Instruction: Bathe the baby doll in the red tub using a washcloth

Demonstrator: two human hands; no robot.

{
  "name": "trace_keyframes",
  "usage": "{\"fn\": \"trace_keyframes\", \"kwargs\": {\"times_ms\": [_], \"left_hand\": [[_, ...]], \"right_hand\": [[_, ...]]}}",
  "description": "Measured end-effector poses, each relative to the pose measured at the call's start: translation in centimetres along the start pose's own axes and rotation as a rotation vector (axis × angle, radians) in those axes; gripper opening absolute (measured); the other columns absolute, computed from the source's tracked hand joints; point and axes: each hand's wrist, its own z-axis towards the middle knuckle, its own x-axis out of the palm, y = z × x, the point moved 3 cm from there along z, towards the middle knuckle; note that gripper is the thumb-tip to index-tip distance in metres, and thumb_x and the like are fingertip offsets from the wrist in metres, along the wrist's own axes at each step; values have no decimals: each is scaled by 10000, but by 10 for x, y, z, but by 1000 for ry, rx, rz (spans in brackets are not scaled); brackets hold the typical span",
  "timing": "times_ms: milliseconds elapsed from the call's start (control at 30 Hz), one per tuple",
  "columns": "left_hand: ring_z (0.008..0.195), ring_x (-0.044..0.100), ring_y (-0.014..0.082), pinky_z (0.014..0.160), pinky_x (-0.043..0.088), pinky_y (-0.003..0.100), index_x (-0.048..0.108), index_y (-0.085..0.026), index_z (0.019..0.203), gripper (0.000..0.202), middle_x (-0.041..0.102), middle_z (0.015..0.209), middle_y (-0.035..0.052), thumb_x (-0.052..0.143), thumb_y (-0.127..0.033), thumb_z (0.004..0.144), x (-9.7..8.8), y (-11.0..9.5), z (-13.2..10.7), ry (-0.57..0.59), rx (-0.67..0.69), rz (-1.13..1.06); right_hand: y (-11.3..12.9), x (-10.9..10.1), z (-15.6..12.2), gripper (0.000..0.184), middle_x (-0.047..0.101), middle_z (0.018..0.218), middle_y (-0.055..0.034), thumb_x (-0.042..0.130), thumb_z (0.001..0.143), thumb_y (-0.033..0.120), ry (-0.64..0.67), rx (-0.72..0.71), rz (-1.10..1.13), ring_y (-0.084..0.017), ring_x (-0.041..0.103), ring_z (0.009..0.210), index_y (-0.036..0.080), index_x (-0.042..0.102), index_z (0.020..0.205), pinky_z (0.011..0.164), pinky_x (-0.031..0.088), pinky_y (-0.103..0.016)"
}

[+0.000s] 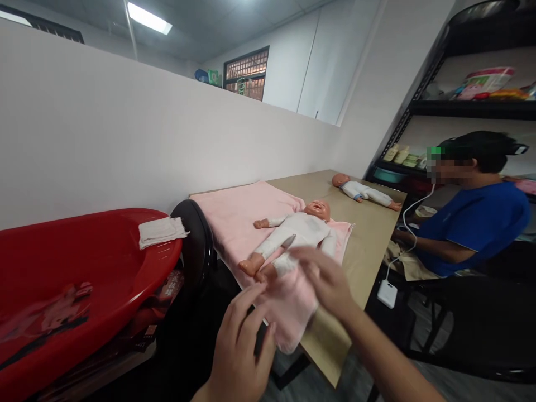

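Note:
A baby doll in a white suit lies on its back on a pink towel spread over the tan table. My right hand hovers just in front of the doll's legs, fingers stretched out and blurred by motion. My left hand is lower and nearer, its fingers touching the pink towel's corner that hangs over the table's near end. Whether either hand grips the cloth is unclear.
A red plastic baby tub with a folded white cloth on its rim stands at left. A second doll lies farther along the table. A person in a blue shirt sits at right before black shelves.

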Motion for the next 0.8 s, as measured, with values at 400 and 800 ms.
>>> {"fn": "trace_keyframes", "kwargs": {"times_ms": [400, 800], "left_hand": [[1484, 362, 372, 1156, 399, 639, 621, -232, 1292, 454, 438, 1575, 147, 665, -366, 861, 56, 42, 44, 390, -214, 173], [1396, 457, 379, 1147, 338, 626, 668, -228, 1248, 511, 498, 1522, 167, 639, -578, 877, 64, 62, 95, 816, -408, 243]], "right_hand": [[-248, -159, 86, 518, 697, 1214, -106, 163, 1039, 429, -888, 683, 369, -180, 572, 1316, 255, 609, 841, 1094, 471, -470], [-310, -138, 102, 716, 730, 1219, -159, 220, 1010, 666, -446, 742, 659, -277, 691, 1173, 153, 667, 1233, 1124, 469, -455]]}}
